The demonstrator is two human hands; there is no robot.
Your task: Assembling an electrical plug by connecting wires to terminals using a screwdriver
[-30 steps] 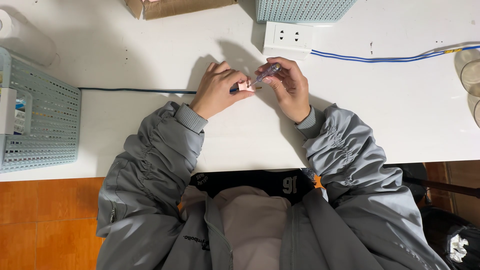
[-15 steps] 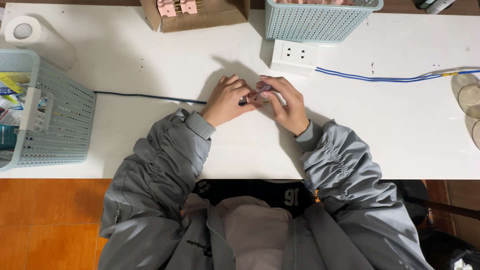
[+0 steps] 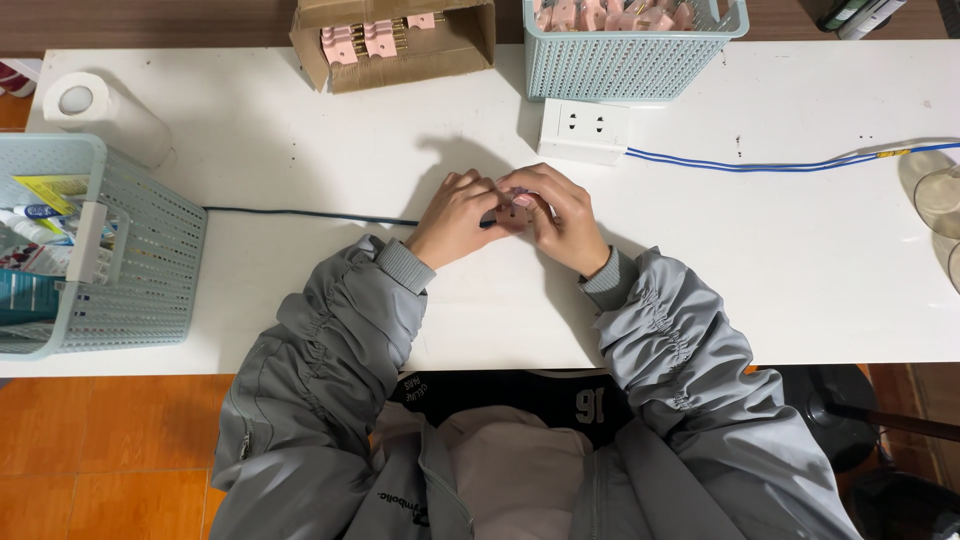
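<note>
Head view: both hands' grip (image 3: 505, 212) around pink part (image 3: 521, 201)

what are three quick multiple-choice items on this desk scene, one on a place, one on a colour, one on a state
1. Where is the white power strip?
A. just in front of the far light blue basket
B. inside the cardboard box
C. on the floor

2. What colour is the cable running right from the power strip?
A. red
B. blue
C. green

3. How are the left hand and right hand placed?
A. far apart
B. under the table
C. together around a small pink part

Answers:
1 A, the strip lies against that basket's near side.
2 B, a blue line crosses the white top.
3 C, the fingers of both hands meet at the part.
</note>
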